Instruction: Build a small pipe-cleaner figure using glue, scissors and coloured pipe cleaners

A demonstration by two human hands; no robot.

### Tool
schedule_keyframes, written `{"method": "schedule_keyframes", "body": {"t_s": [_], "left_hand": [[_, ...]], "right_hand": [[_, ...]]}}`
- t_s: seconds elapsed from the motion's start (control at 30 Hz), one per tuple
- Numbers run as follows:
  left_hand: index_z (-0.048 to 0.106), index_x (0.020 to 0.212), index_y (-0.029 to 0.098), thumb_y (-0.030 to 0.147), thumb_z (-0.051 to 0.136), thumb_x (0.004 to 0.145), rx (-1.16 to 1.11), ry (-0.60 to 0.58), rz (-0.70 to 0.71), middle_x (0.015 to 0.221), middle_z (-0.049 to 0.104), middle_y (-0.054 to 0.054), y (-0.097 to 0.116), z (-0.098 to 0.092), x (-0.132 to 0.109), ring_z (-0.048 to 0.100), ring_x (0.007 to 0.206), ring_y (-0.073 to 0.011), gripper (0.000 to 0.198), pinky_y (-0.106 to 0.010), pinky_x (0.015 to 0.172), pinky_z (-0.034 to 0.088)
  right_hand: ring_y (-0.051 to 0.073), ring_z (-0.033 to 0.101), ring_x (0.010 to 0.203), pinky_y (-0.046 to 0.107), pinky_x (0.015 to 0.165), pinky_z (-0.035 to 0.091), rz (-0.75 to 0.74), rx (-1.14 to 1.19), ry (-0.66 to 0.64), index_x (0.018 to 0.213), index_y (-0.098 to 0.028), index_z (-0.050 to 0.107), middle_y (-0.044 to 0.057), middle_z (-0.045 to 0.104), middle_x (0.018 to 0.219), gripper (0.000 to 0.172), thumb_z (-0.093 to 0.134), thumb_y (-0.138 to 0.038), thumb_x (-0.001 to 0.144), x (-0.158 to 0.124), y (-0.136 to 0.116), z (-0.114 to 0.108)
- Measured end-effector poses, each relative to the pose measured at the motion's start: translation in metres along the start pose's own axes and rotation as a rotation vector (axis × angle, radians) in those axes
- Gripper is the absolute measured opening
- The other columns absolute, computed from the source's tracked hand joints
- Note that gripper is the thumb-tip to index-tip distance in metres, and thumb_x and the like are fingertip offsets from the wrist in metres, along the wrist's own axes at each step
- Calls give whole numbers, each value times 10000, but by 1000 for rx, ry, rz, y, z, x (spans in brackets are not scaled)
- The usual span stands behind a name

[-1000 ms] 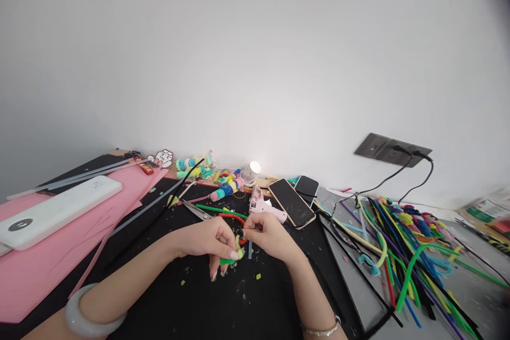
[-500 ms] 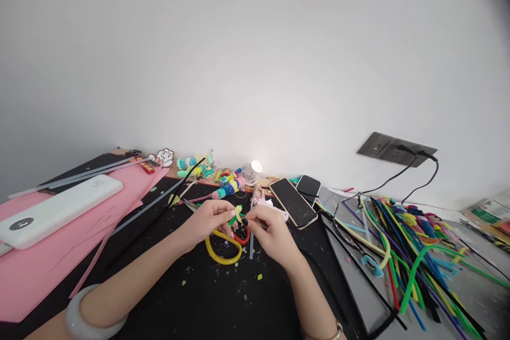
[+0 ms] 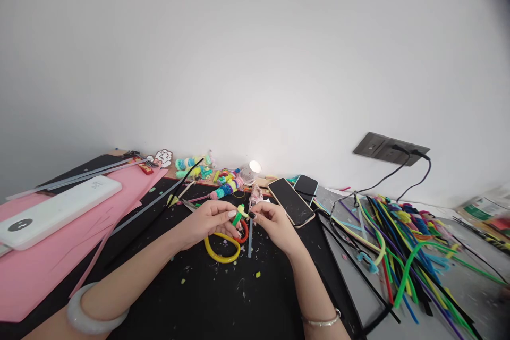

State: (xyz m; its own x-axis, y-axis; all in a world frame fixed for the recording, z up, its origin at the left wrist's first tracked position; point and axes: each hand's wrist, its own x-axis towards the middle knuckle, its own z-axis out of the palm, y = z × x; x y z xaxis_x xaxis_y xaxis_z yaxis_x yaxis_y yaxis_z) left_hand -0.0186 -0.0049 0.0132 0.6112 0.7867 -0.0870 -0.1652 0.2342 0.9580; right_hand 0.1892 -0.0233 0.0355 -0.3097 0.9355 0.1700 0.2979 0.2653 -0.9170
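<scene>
Between both hands, above the black mat (image 3: pixel 215 303), is a small green and yellow fuzzy piece (image 3: pixel 238 215). My left hand (image 3: pixel 215 219) pinches its green part from the left. On the right, my right hand (image 3: pixel 274 223) is closed, thumb and finger pressed together at the yellow end of the piece. Scissors with a yellow handle loop (image 3: pixel 222 260) and a red one (image 3: pixel 243 235) lie beneath the hands, their blades partly behind my left hand. A translucent glue stick (image 3: pixel 250 241) lies just right of the red loop.
Pink sheets (image 3: pixel 43 276) with a white power bank (image 3: pixel 59 212) lie left. Behind the hands are fuzzy coils (image 3: pixel 227 189), a white cup (image 3: pixel 252 171) and a phone (image 3: pixel 291 202). Many coloured pipe cleaners (image 3: pixel 414 255) spread over the grey board at right, below a wall socket (image 3: pixel 390 148).
The piece has turned so that more of its green part shows. My right hand has shifted slightly right, with its wrist bracelet more in view. The camera view has moved a little.
</scene>
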Motion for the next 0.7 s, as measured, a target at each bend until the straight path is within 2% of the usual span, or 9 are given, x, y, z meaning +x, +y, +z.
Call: {"method": "schedule_keyframes", "body": {"t_s": [0.2, 0.4, 0.53, 0.7], "left_hand": [[637, 860, 133, 385, 710, 772, -178, -13, 12, 813, 729, -81, 1, -3, 2, 729, 711, -227, 276, -325, 723, 554], [648, 782, 114, 552, 664, 755, -187, 30, 21, 722, 718, -86, -1, -5, 5, 715, 619, -214, 439, -287, 625, 545], [638, 753, 114, 603, 660, 735, -119, 54, 39, 667, 693, -63, 0, -4, 5, 668, 529, -164, 490, -263, 579, 518], [587, 689, 141, 479, 707, 753, 48, 101, 37, 625, 640, 1, 2, -1, 4, 587, 466, -105, 364, -233, 531, 465]], "right_hand": [[135, 479, 675, 244, 625, 369, -37, -109, 45, 769, -168, 621, -5, 553, 705, 123, 538, -238, 827, 0, 2, 4], [147, 521, 705, 249, 648, 390, -70, -160, 71, 767, -178, 627, 1, 590, 728, 119, 532, -212, 830, -1, 2, 8], [150, 540, 710, 249, 645, 398, -87, -195, 69, 761, -176, 634, 7, 610, 734, 123, 529, -186, 825, -1, -2, 11], [150, 550, 706, 251, 643, 405, -118, -217, 47, 742, -180, 631, 9, 618, 725, 138, 538, -197, 842, -1, -4, 15]]}}
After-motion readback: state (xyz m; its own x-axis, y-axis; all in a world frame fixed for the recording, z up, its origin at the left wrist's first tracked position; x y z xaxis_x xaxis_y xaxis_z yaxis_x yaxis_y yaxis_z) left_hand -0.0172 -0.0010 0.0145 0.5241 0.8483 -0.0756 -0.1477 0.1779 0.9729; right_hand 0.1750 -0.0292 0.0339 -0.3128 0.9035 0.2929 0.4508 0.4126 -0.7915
